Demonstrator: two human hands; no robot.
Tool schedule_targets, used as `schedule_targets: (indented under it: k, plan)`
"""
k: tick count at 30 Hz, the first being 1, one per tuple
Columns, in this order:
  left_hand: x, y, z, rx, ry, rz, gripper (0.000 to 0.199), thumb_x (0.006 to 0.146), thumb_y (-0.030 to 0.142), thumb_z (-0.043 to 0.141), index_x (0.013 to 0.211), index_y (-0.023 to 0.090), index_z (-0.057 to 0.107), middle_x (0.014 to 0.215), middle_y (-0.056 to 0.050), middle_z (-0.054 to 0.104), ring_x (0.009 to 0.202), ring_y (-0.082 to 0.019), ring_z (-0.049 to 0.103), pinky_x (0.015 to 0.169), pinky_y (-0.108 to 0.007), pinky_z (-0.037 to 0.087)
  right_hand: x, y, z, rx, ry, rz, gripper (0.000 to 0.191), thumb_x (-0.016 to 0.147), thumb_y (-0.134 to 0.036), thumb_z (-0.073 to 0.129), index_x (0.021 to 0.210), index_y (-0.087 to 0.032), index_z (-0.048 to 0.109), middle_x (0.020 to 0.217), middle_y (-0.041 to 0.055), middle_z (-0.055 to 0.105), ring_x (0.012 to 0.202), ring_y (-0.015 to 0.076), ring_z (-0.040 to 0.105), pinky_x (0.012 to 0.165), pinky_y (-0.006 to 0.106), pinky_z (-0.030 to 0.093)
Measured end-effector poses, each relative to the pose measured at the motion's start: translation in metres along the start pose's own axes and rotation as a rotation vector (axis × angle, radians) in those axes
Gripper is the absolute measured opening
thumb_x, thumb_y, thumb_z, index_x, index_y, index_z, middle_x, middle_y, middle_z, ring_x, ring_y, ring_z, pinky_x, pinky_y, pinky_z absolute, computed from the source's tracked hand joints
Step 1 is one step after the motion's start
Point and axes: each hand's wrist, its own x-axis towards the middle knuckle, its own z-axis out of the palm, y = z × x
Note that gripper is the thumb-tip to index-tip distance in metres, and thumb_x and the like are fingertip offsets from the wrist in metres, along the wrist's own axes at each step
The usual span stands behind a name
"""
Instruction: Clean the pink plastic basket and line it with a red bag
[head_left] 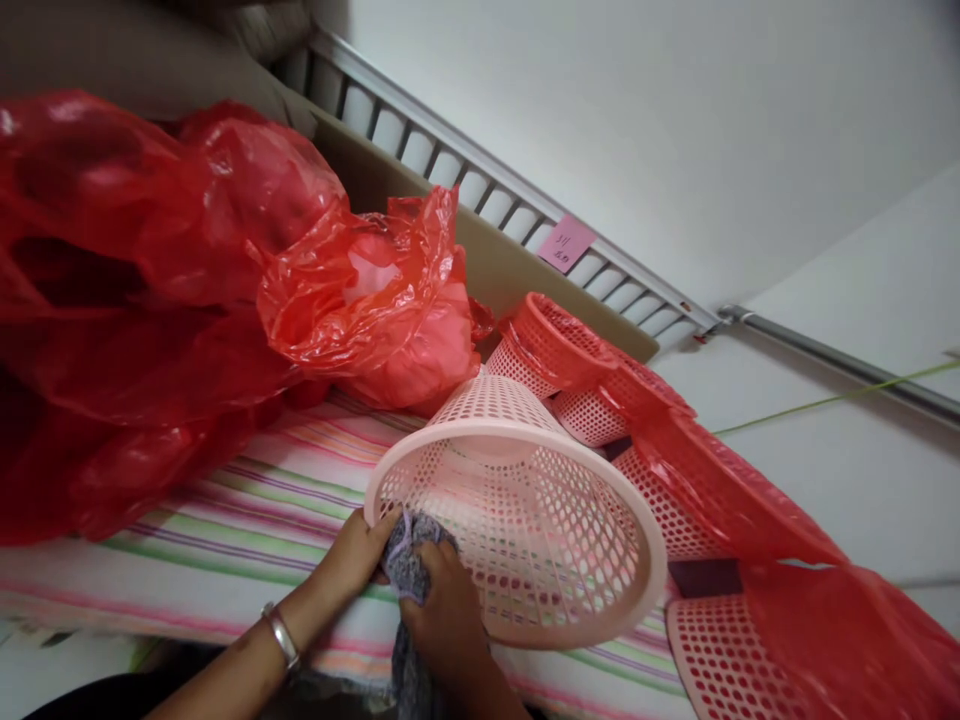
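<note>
Gripping the rim of a pale pink basket (540, 500) at lower centre, we steady it with our left hand (358, 548), thumb on top and most of its fingers hidden, while our right hand (448, 605) clutches a bunched grey cloth (409, 565) with a lilac strip at the same spot. The basket lies on its side on a striped sheet (300, 510), its wide mouth turned toward us and its narrower base toward the top of the frame. Holes pierce its walls; the rim is smooth and solid. Our hands and the cloth hide a stretch of that rim. A silver bracelet (280, 636) circles our left wrist. Red bags (150, 200) heap across the left of the frame, crowding toward the basket's base. At right, a row of pink baskets (667, 510) topped with red plastic (847, 620) sits close by, partly hidden behind ours. At the top, a slatted rail (465, 185) bears a pink note (566, 243); a metal pole (840, 360) extends to the right edge.
</note>
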Motion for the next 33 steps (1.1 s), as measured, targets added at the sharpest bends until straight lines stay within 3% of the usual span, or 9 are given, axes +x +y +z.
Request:
schedule_targets:
  k: [3, 11, 16, 20, 25, 33]
  plan:
    - [0.001, -0.002, -0.001, 0.087, -0.024, 0.065, 0.042, 0.077, 0.054, 0.048, 0.077, 0.013, 0.058, 0.052, 0.000, 0.058, 0.040, -0.014, 0.056, 0.035, -0.023, 0.046, 0.027, 0.004, -0.003, -0.016, 0.072, 0.060, 0.034, 0.066, -0.018, 0.051, 0.100, -0.019, 0.058, 0.096, 0.0069, 0.060, 0.093, 0.0222, 0.056, 0.081, 0.030, 0.042]
    - [-0.001, 0.001, -0.001, 0.132, -0.070, 0.037, 0.043, 0.080, 0.050, 0.047, 0.080, 0.010, 0.063, 0.065, -0.008, 0.068, 0.041, -0.015, 0.058, 0.034, -0.022, 0.046, 0.155, 0.042, -0.010, -0.158, 0.220, 0.306, 0.034, 0.083, -0.031, 0.046, 0.110, -0.015, 0.058, 0.099, 0.0128, 0.063, 0.093, 0.0254, 0.060, 0.076, 0.032, 0.042]
    - [-0.005, 0.008, 0.000, 0.057, -0.126, 0.013, 0.056, 0.082, 0.061, 0.041, 0.092, 0.012, 0.066, 0.072, -0.009, 0.071, 0.052, -0.018, 0.064, 0.041, -0.024, 0.052, 0.188, 0.064, -0.001, -0.159, 0.251, 0.381, 0.036, 0.088, -0.032, 0.039, 0.111, -0.013, 0.059, 0.108, 0.0166, 0.062, 0.100, 0.0267, 0.058, 0.080, 0.033, 0.041]
    - [-0.002, 0.007, 0.000, 0.034, -0.086, -0.027, 0.062, 0.081, 0.063, 0.040, 0.105, 0.011, 0.062, 0.072, -0.009, 0.072, 0.050, -0.019, 0.065, 0.041, -0.025, 0.053, 0.187, 0.068, 0.001, -0.141, 0.252, 0.363, 0.037, 0.085, -0.033, 0.044, 0.114, -0.013, 0.057, 0.110, 0.0149, 0.061, 0.101, 0.0254, 0.057, 0.081, 0.031, 0.041]
    - [-0.002, 0.005, 0.002, 0.054, -0.066, -0.026, 0.059, 0.081, 0.062, 0.039, 0.102, 0.011, 0.061, 0.070, -0.008, 0.072, 0.047, -0.018, 0.064, 0.039, -0.025, 0.052, 0.162, 0.055, -0.005, -0.093, 0.203, 0.293, 0.037, 0.079, -0.031, 0.048, 0.111, -0.015, 0.057, 0.101, 0.0110, 0.064, 0.094, 0.0240, 0.060, 0.077, 0.029, 0.042]
    - [-0.002, 0.003, 0.002, 0.059, -0.033, 0.010, 0.058, 0.078, 0.067, 0.042, 0.088, 0.013, 0.061, 0.056, -0.004, 0.068, 0.044, -0.020, 0.063, 0.038, -0.026, 0.050, 0.040, 0.011, -0.002, 0.019, 0.090, 0.016, 0.036, 0.064, -0.017, 0.051, 0.099, -0.022, 0.059, 0.101, 0.0041, 0.061, 0.096, 0.0197, 0.056, 0.085, 0.026, 0.041]
